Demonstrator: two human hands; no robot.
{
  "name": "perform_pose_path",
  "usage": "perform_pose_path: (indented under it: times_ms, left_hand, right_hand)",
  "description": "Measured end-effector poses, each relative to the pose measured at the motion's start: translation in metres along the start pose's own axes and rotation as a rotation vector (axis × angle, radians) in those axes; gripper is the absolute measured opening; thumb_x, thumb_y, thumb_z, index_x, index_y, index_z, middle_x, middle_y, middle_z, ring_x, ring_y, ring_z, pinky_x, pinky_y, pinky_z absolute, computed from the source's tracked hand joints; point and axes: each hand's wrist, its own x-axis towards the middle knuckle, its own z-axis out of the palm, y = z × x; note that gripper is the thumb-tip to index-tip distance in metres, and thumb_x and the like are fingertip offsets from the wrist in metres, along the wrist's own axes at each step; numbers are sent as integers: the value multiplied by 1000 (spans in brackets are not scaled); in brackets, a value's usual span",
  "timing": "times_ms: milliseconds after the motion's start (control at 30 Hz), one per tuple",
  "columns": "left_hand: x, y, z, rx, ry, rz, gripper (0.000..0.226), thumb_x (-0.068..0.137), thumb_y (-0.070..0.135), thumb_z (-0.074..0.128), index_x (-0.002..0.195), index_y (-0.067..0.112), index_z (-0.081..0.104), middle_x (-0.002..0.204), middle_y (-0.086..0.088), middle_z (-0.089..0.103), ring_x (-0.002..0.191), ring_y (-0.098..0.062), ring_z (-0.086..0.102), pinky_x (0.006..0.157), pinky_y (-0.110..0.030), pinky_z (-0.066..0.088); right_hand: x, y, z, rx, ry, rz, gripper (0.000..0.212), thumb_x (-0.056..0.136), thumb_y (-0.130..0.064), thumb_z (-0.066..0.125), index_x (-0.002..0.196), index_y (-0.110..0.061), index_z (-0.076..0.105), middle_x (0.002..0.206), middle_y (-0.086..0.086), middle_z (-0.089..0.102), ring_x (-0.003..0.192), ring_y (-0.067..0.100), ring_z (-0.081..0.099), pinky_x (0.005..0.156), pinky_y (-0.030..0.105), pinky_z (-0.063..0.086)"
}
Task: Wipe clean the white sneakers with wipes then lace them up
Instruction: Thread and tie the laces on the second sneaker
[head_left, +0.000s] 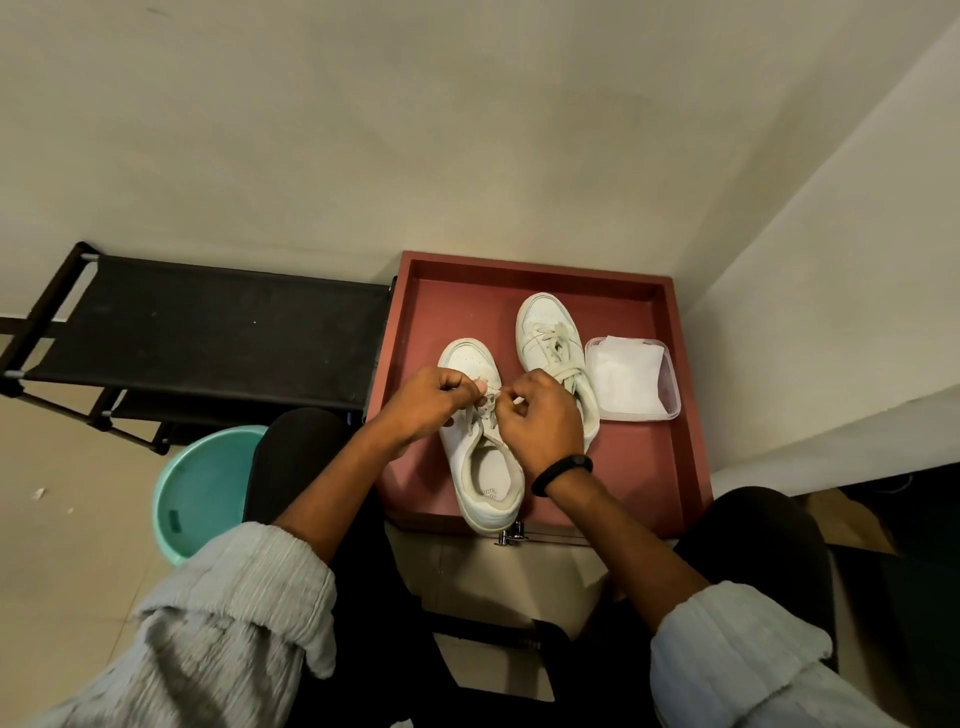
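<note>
1. Off-white flat shoelace (492, 396) is running between both hands. The left hand (431, 400) is pinching one stretch of it with curled fingers, and the right hand (545, 421) is pinching another stretch just beside it, so the knuckles are nearly meeting.
2. Both hands are working above the eyelet rows of the near white leather low-top sneaker (470, 361). It is lying toe-away on the left part of the dark red square wooden tray (636, 457), and its heel is overhanging the tray's near rim.
3. The far white low-top sneaker (543, 319) is sitting right of the near one and farther back. Its laces are already crossing and looking finished.
4. The clear plastic tub of white wipes (631, 382) is resting just right of that far sneaker, inside the tray, with no hand on it.
5. Judging by this, the wiping part seems done and the person is lacing the second shoe, somewhere around the middle eyelets; the hands are hiding the exact pair.
6. The next move is probably calling for a lace tip to be fed through the next free eyelet and drawn snug, while the other hand is keeping tension so the crossings below are not loosening.
7. Farther out, a black fabric-topped metal rack (218, 322) is standing left of the tray, and a teal round plastic bucket (202, 483) is sitting on the floor at the near left.
</note>
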Motion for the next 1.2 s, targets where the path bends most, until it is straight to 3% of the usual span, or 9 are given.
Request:
perform_pose_path:
  times_ms: [200,300,400,567,700,833,1000,1100,1200]
  left_hand:
    - [1,0,-2,79,-44,72,26,98,33,64,83,15,76,73,3,71,75,-10,59,72,-31,50]
    - [0,1,-11,221,-63,132,25,95,33,67,82,13,75,58,18,63,58,4,54,65,-17,44]
    - [1,-1,-20,325,-39,154,22,91,38,70,83,18,76,68,15,67,63,1,57,69,-29,49]
    - [-1,2,-14,179,-74,91,24,95,32,69,83,12,76,48,16,54,50,1,46,61,-20,42]
    - [-1,-1,-14,136,-51,75,26,92,39,70,82,16,78,79,-18,70,77,-23,58,75,-51,55]
    - [-4,3,-11,81,-53,63,27,95,30,68,88,6,76,95,-22,72,88,-22,62,88,-52,56]
    - [-3,-1,-12,91,-29,62,24,94,34,69,85,13,77,90,-16,74,85,-23,65,82,-47,55]
    - [-1,-5,-16,150,45,66,24,94,35,70,84,15,79,64,10,70,62,0,58,75,-34,50]
    - [-3,-1,-17,207,38,57,26,95,34,68,89,11,78,47,21,57,46,5,49,62,-27,43]
  right_hand:
    - [7,-10,-24,825,-370,600,17,88,-10,55,72,-11,61,60,-1,55,55,13,46,48,23,35]
    - [9,-12,-41,1009,-557,632,16,88,-10,53,74,-12,60,71,3,57,60,13,49,55,26,36]
    - [14,-7,-57,1093,-650,566,25,90,-9,49,66,-11,56,81,9,62,65,13,52,59,27,39]
    - [14,-4,-47,801,-464,452,25,93,-10,55,69,-10,61,75,8,67,62,14,54,57,27,40]
    - [2,-1,-24,228,-363,276,20,86,-34,73,71,-22,68,69,-7,67,66,10,61,65,29,49]
    - [-10,-9,-6,-148,-315,182,22,82,-49,69,79,-28,65,79,-7,70,76,15,64,67,31,53]
    - [-9,-14,-6,-78,-298,159,9,81,-24,65,71,-22,66,69,-4,67,72,21,64,65,32,53]
    - [3,-13,-30,445,-350,314,21,84,-8,68,67,-19,63,63,-4,62,58,8,57,56,26,44]
    - [15,-12,-66,799,-385,335,24,93,-6,59,71,-10,65,70,-1,66,67,7,61,61,23,44]
